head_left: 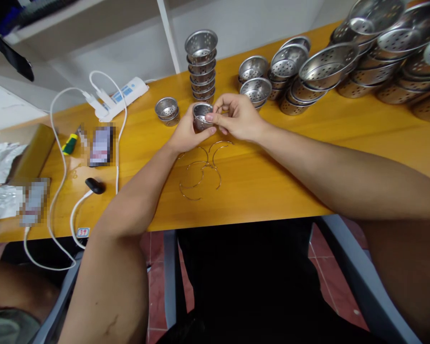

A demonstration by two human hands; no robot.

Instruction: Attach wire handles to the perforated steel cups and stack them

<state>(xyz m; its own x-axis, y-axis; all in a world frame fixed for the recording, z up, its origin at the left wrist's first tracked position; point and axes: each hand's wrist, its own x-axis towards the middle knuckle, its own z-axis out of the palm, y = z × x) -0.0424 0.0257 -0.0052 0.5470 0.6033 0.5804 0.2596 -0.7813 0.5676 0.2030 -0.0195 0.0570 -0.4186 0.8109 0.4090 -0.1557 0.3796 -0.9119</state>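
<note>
My left hand (189, 131) grips a small perforated metal cup (202, 123) by its side, above the table. At the cup's right rim, my right hand (238, 117) has thumb and forefinger pinched together; whatever is between them, if anything, is too small to make out. Below the hands lie several thin curved wire pieces (220, 179) on the wood. Just left of the held cup stands a short stack of similar cups (167, 111). Behind it rises a tall stack of perforated cups (201, 71).
More stacks of perforated cups (297, 98) line the back right of the table (272, 191). On the left are a white power strip (129, 95), cables, a phone (101, 145), a green-and-yellow item (69, 144) and a cardboard box (34, 153). Another person's leg (17, 286) shows lower left.
</note>
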